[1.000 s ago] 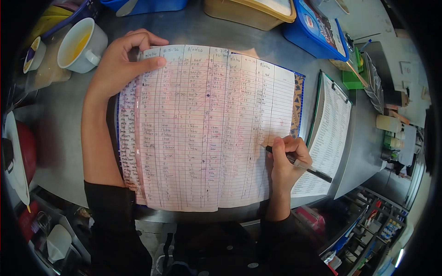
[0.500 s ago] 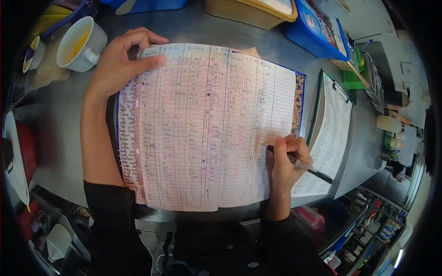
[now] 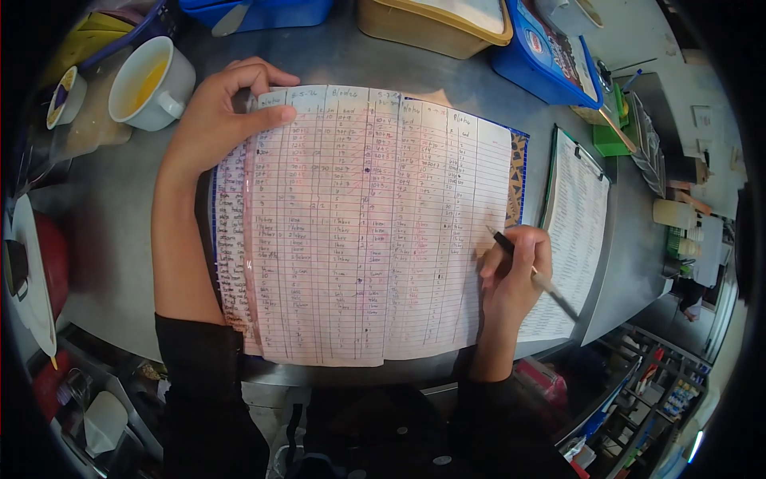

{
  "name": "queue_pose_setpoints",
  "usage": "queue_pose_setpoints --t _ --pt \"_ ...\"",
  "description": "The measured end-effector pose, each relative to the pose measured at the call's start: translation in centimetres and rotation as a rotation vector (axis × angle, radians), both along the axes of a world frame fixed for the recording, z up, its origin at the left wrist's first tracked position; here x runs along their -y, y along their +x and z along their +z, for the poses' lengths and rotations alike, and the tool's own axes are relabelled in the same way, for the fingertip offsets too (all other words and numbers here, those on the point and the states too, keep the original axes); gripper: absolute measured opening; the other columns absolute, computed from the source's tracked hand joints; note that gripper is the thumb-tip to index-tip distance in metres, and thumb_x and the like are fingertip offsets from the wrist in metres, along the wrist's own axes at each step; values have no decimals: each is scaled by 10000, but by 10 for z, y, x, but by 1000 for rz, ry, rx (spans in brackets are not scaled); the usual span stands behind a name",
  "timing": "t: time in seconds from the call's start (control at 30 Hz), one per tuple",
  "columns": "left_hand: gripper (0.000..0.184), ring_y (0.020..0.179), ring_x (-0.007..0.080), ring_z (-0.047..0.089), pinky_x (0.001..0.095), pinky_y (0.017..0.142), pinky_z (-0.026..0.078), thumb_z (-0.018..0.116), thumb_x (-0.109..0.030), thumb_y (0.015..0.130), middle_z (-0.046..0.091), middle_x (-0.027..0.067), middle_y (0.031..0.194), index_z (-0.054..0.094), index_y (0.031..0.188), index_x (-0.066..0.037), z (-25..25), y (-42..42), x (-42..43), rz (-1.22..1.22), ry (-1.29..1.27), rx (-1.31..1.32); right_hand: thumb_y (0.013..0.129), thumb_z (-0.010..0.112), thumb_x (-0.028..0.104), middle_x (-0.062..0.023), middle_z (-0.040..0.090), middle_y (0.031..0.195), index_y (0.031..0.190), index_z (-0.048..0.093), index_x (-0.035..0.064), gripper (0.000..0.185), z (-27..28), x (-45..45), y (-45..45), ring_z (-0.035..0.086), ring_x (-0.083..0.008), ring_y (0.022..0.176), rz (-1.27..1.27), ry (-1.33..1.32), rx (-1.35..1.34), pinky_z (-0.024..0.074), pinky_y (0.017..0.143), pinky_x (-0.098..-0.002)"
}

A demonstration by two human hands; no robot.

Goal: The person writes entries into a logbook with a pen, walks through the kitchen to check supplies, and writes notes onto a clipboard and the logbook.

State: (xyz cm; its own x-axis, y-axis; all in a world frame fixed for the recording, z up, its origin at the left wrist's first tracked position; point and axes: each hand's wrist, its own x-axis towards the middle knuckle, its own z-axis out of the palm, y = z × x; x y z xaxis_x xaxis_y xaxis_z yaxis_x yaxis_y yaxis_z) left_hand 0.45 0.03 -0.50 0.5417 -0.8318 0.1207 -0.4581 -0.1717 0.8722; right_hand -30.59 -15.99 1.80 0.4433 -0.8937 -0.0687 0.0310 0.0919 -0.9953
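The metal tabletop runs its near edge just in front of the person's black clothing, and an open, handwritten notebook lies on it in the middle, reaching almost to that edge. On the right, over the right page, the right hand has a narrow grip, thumb and fingers closed around a pen. The pen slants, its tip towards the far left; whether the tip touches the paper I cannot tell. Just right of the notebook lies a clipboard with a printed sheet. At the notebook's far left corner, the left hand is spread wide, thumb flat on the page, forefinger arched away beyond the far edge. A white cup stands just left of it. Farther off sit a tan tub and, right of that, a blue tub.
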Motion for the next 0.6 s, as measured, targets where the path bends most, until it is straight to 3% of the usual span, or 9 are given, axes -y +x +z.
queue_pose_setpoints --t 0.03,0.1,0.17,0.23,0.33,0.6 --pt "343 1020 149 484 300 931 346 731 -71 730 627 85 1078 393 669 -81 0 0 0 3 -10 -2 893 642 188 -48 577 618 748 567 22 233 5 -5 -2 468 -86 478 32 -23 -118 388 459 -222" --pt "346 1018 149 484 302 932 346 734 -74 726 630 82 1077 394 666 -80 1 -1 0 11 -16 -2 896 628 214 -73 637 683 813 644 1 229 6 -14 -11 527 -134 553 380 -522 -202 436 517 -272" --pt "347 1016 151 486 304 936 342 737 -76 722 634 78 1071 395 661 -80 1 -1 0 19 -6 10 770 728 206 -82 695 843 899 691 44 210 16 -34 -10 598 -225 731 615 -877 -262 500 639 -307" --pt "348 1016 154 488 306 938 341 737 -76 721 636 77 1068 394 658 -80 1 -1 1 15 -10 12 674 777 97 -86 664 1107 957 669 70 304 22 -59 -6 577 -216 835 737 -842 -305 492 668 -290" --pt "351 1016 159 491 312 943 341 736 -76 719 639 77 1066 391 652 -80 0 -1 0 17 -11 16 651 763 61 -93 651 1141 954 663 72 320 9 -76 -6 561 -203 789 783 -877 -320 483 675 -274" --pt "363 1006 182 499 346 992 305 749 -128 715 665 61 1031 397 658 -64 -2 -1 0 23 -43 10 605 727 19 -141 669 1028 926 660 42 329 -13 -77 -13 538 -204 733 664 -909 -200 476 673 -284"
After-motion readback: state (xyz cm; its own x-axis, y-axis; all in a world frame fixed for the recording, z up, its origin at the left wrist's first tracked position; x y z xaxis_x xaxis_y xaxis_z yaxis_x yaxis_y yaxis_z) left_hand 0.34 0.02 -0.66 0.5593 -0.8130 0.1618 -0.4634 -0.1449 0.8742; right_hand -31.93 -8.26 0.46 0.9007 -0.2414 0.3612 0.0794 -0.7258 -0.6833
